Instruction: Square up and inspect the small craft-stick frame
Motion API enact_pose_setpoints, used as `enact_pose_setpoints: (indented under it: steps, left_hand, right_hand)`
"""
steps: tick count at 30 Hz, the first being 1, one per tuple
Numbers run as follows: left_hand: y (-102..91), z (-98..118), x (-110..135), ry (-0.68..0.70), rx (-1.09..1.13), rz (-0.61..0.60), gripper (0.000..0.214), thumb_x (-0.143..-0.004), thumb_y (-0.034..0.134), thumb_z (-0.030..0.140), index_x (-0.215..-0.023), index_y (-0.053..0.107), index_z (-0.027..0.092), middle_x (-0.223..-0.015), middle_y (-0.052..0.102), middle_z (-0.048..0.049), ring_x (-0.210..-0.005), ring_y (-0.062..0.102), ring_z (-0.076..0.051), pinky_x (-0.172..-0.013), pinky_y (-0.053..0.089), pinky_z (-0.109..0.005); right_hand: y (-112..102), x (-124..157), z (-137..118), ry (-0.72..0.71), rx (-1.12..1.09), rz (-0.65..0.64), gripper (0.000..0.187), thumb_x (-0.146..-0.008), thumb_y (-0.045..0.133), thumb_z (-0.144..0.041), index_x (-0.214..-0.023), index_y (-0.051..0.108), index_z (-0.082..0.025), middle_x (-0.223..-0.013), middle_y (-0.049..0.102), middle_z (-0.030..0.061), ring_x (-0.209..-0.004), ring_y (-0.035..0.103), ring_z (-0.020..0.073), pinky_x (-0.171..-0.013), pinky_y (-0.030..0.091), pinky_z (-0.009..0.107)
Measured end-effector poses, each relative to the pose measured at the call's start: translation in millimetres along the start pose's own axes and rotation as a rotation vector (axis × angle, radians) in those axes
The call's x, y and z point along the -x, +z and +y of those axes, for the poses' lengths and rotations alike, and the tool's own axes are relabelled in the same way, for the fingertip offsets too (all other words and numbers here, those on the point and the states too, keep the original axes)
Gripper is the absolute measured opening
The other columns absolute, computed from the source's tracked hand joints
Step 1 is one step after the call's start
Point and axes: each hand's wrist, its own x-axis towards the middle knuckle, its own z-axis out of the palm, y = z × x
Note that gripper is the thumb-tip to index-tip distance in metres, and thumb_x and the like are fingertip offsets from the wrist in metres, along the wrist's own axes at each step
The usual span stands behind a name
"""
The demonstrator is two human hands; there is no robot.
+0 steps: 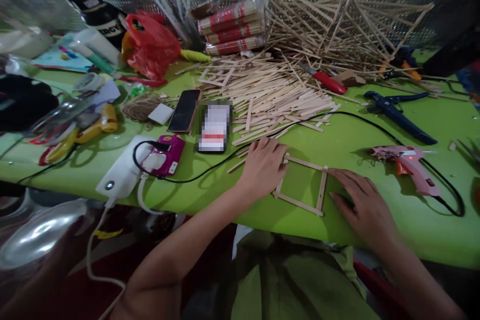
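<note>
A square frame of flat wooden craft sticks (299, 203) lies on the green tabletop in front of me. My left hand (263, 166) rests at its left side, fingers spread over the table by a black cable and the thumb along the left stick. My right hand (362, 202) is at the upper right corner, its fingertips touching or nearly touching the stick there, thumb apart from the fingers. Neither hand grips anything that I can see. A pink hot glue gun (410, 166) with a lit red light lies to the right.
Loose craft sticks (277, 92) are heaped behind the frame, below a lattice of thin sticks (337, 20). A red-handled knife (330, 81) and blue cutters (399, 112) lie right. Two phones (214, 127), a purple adapter (170, 155) and a white power strip (125, 167) are left.
</note>
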Motion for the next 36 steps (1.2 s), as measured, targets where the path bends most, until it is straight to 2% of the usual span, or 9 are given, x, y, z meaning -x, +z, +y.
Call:
enact_pose_setpoints:
  steps: [7,14,19,25,31,34,36]
  left_hand:
    - [-0.6,2,-10,-0.024,0.068,-0.058,0.007,-0.097,0.059,0.02,-0.103,0.063,0.018,-0.116,0.067,-0.0089,-0.117,0.057,-0.028,-0.099,0.045,-0.045]
    - [-1.9,2,-12,-0.043,0.068,-0.072,0.008,-0.098,0.057,0.021,-0.101,0.063,0.016,-0.116,0.067,-0.0111,-0.117,0.057,-0.029,-0.1,0.045,-0.046]
    - [-3.1,2,-14,-0.056,0.091,-0.085,0.007,-0.099,0.059,0.021,-0.098,0.064,0.017,-0.114,0.068,-0.0102,-0.115,0.058,-0.028,-0.101,0.045,-0.047]
    - [-4.0,-1,-16,0.013,0.051,-0.085,0.009,-0.1,0.057,0.019,-0.105,0.064,0.018,-0.117,0.068,-0.0096,-0.117,0.058,-0.028,-0.1,0.044,-0.044]
    - [-4.6,-1,-20,0.072,0.045,-0.083,0.007,-0.1,0.058,0.019,-0.097,0.064,0.018,-0.113,0.069,-0.0095,-0.117,0.058,-0.028,-0.097,0.044,-0.043]
    - [-8.4,-2,-21,0.061,0.131,-0.071,0.005,-0.099,0.059,0.019,-0.095,0.063,0.018,-0.112,0.07,-0.0087,-0.114,0.061,-0.027,-0.097,0.045,-0.042]
    - [-11.7,-4,-22,0.034,0.27,-0.08,0.003,-0.097,0.06,0.018,-0.094,0.062,0.018,-0.106,0.071,-0.0075,-0.103,0.064,-0.024,-0.09,0.047,-0.039]
  right_hand:
    - [-2,2,0,0.052,-0.038,0.0,0.047,-0.108,0.049,-0.034,-0.154,0.051,-0.025,-0.133,0.069,0.0133,-0.12,0.066,0.0337,-0.097,0.057,0.052]
    - [-3,1,0,0.043,-0.077,0.02,0.044,-0.108,0.05,-0.033,-0.151,0.053,-0.025,-0.134,0.068,0.0137,-0.122,0.065,0.0334,-0.097,0.058,0.052]
    - [-3,1,-1,0.1,-0.142,0.04,0.042,-0.107,0.051,-0.033,-0.147,0.056,-0.026,-0.132,0.067,0.0138,-0.122,0.066,0.0328,-0.096,0.059,0.051]
    - [-6,-2,-1,0.15,-0.215,0.026,0.039,-0.105,0.053,-0.031,-0.143,0.06,-0.025,-0.133,0.066,0.014,-0.104,0.072,0.0281,-0.083,0.063,0.044]
    - [-11,-6,-1,0.187,-0.273,0.023,0.038,-0.103,0.056,-0.03,-0.139,0.063,-0.026,-0.127,0.068,0.012,-0.08,0.071,0.0224,-0.077,0.063,0.042]
    - [-14,-9,2,0.206,-0.336,0.044,0.033,-0.103,0.057,-0.032,-0.135,0.065,-0.023,-0.118,0.069,0.0113,-0.074,0.069,0.0203,-0.067,0.061,0.037]
    - [-17,-12,6,0.242,-0.392,0.057,0.033,-0.104,0.059,-0.038,-0.133,0.065,-0.023,-0.116,0.071,0.0112,-0.075,0.068,0.0201,-0.065,0.06,0.034]
